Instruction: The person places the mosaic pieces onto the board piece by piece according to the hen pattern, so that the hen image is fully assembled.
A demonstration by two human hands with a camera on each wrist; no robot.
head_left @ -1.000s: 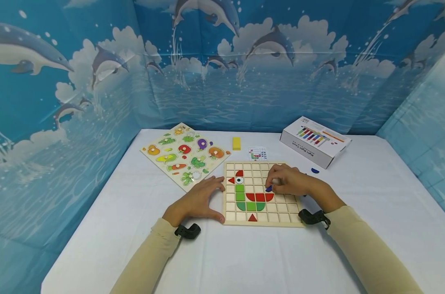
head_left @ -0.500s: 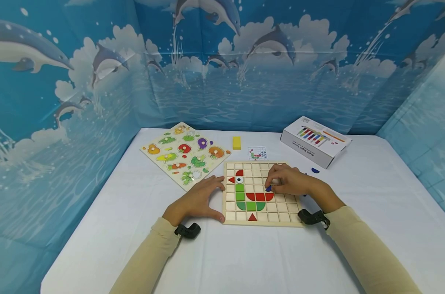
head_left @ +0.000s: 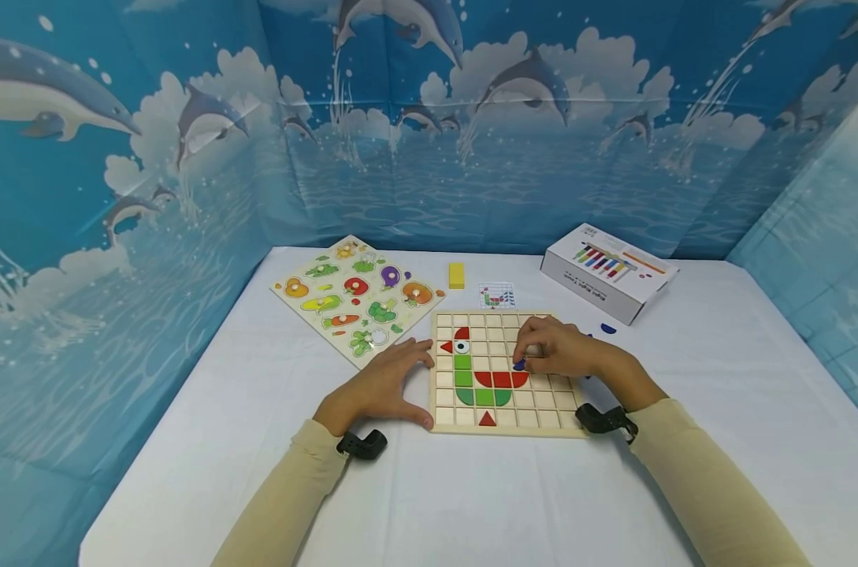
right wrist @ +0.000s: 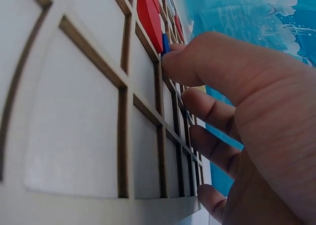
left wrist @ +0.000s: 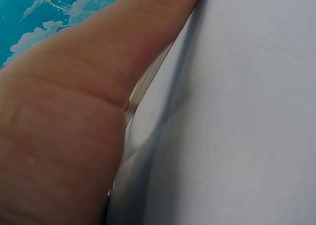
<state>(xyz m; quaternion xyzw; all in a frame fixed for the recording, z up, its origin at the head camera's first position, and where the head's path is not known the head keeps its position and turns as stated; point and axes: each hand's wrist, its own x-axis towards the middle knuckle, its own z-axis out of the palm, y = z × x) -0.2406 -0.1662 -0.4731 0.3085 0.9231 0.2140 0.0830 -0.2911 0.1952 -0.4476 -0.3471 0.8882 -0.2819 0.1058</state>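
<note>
In the head view, a wooden grid board bears red, green and eye-marked pieces in a bird-like figure. My right hand pinches a small blue block between thumb and index finger, just above the right-hand red curved piece. The right wrist view shows the blue block partly hidden by the thumb, close to a red piece. At the board's left side my left hand is spread, its thumb and fingertips touching the edge. Only its wrist and thumb side show in the left wrist view.
A vegetable puzzle board lies at the back left. Behind the grid are a yellow block and a small pattern card. A white box stands back right, near a loose blue half-round piece.
My right hand and the blue block have shifted very slightly, with the block's tilt changing a little. My left hand and the grid board have stayed put.
</note>
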